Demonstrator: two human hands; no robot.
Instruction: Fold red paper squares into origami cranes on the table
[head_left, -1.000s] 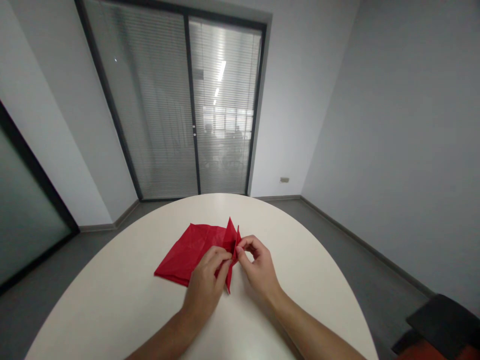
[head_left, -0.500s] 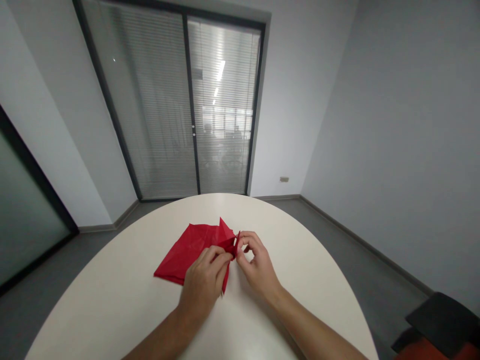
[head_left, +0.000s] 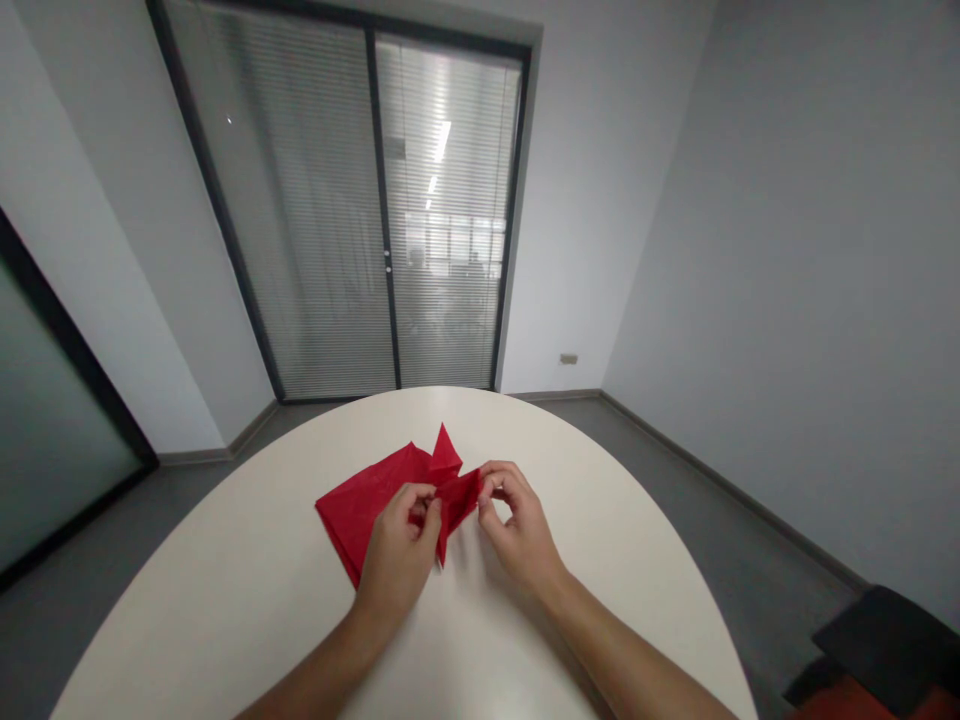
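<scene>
A piece of folded red paper [head_left: 375, 490] is on the table, its broad flat part to the left and several pointed flaps to the right. One flap stands up at the far side. My left hand [head_left: 401, 550] pinches the paper near its middle, thumb and fingers closed on a fold. The thumb and index finger of my right hand [head_left: 517, 520] grip the tip of the flap that sticks out to the right. Part of the paper's near side is hidden behind my left hand.
The round white table [head_left: 600, 620] has a curved edge all round. A black and orange chair [head_left: 885, 650] stands at the lower right. Beyond the table are a glass partition with blinds [head_left: 322, 250] and grey walls.
The red paper has turned, its left corner swinging away from me. The right flap now spreads out wider between my hands. My left hand has shifted slightly left; the right has hardly moved.
</scene>
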